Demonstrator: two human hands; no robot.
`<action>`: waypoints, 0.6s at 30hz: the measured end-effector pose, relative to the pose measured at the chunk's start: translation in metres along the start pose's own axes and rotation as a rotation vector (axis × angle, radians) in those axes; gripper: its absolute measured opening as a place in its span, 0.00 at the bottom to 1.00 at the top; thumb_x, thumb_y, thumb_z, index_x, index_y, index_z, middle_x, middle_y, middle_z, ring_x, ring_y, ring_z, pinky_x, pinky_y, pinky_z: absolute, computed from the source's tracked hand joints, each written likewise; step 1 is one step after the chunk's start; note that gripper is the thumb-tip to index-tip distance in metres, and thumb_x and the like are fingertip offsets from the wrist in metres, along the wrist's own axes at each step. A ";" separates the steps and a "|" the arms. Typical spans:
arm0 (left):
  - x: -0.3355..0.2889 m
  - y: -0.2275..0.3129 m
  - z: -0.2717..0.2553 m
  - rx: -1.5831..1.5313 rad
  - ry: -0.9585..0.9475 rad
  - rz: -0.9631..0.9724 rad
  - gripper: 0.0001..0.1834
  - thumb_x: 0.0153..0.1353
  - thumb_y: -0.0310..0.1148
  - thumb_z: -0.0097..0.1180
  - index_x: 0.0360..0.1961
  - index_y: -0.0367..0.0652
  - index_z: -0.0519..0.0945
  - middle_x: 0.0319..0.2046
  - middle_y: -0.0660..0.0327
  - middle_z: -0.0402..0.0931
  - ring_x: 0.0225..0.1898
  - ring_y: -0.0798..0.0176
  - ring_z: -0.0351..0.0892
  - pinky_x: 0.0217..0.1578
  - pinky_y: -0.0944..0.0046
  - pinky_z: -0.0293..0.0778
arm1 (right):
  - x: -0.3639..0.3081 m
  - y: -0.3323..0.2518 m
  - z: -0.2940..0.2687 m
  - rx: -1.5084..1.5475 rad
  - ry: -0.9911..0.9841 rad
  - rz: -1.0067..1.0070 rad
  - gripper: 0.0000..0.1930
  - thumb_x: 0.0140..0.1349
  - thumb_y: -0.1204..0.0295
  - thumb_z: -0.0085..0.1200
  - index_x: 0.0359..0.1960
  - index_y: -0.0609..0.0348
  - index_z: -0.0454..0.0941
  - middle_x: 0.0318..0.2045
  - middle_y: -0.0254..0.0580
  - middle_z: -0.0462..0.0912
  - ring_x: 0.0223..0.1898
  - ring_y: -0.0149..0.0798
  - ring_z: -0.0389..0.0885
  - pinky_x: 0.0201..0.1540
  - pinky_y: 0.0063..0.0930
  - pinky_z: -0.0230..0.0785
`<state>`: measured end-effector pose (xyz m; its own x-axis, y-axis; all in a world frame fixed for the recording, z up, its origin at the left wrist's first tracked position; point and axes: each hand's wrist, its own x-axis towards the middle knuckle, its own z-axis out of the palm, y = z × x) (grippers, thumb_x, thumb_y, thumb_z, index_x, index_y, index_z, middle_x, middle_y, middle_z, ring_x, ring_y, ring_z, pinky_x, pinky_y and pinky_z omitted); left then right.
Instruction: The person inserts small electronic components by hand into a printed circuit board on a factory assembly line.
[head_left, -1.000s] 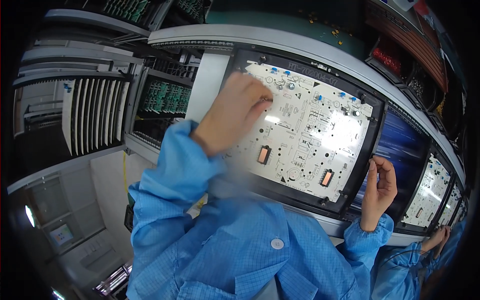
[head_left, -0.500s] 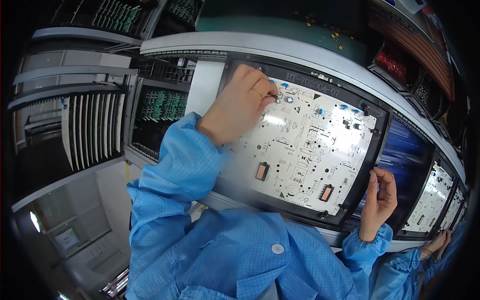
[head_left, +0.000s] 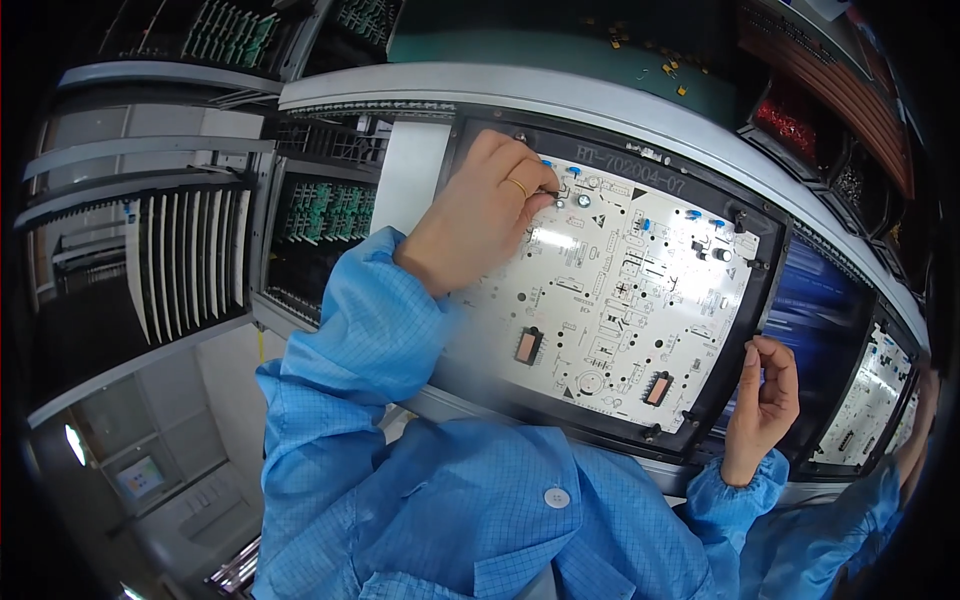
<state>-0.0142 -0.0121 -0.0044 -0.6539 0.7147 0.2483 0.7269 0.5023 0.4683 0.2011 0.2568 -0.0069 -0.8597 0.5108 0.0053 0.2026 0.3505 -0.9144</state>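
Looking down through the head view, we see a white circuit board (head_left: 610, 290) seated in a black carrier frame (head_left: 745, 300) on the grey conveyor rail (head_left: 600, 100). Our left hand (head_left: 480, 215) rests on the board's upper left corner, its grip pinched on a small component (head_left: 556, 190) there. Our right hand (head_left: 762, 400) sits at the frame's right edge, fingers curled against it; we cannot tell whether that grip clasps anything. A second board (head_left: 865, 400) follows just beside the frame.
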 end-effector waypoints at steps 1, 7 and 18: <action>0.000 0.000 0.000 0.003 0.003 0.009 0.10 0.52 0.22 0.61 0.37 0.37 0.78 0.38 0.57 0.73 0.46 0.52 0.69 0.48 0.60 0.71 | 0.000 0.000 0.000 -0.001 -0.001 0.000 0.06 0.66 0.80 0.51 0.44 0.67 0.75 0.41 0.37 0.78 0.44 0.27 0.76 0.51 0.17 0.65; 0.000 -0.002 -0.001 0.011 -0.029 0.041 0.08 0.56 0.25 0.59 0.38 0.37 0.78 0.39 0.57 0.73 0.47 0.53 0.69 0.49 0.60 0.71 | 0.001 -0.003 0.000 0.006 0.016 0.054 0.05 0.65 0.81 0.50 0.42 0.67 0.75 0.41 0.37 0.75 0.43 0.28 0.73 0.51 0.19 0.64; 0.000 -0.006 0.008 0.112 -0.036 0.114 0.09 0.57 0.28 0.59 0.39 0.38 0.77 0.39 0.60 0.72 0.49 0.55 0.68 0.49 0.62 0.72 | 0.000 0.003 -0.002 0.030 0.055 0.080 0.06 0.66 0.81 0.50 0.43 0.68 0.75 0.41 0.37 0.76 0.42 0.25 0.74 0.47 0.16 0.64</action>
<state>-0.0166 -0.0115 -0.0138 -0.5591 0.7862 0.2631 0.8162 0.4663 0.3412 0.2027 0.2591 -0.0092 -0.8139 0.5791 -0.0470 0.2549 0.2833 -0.9245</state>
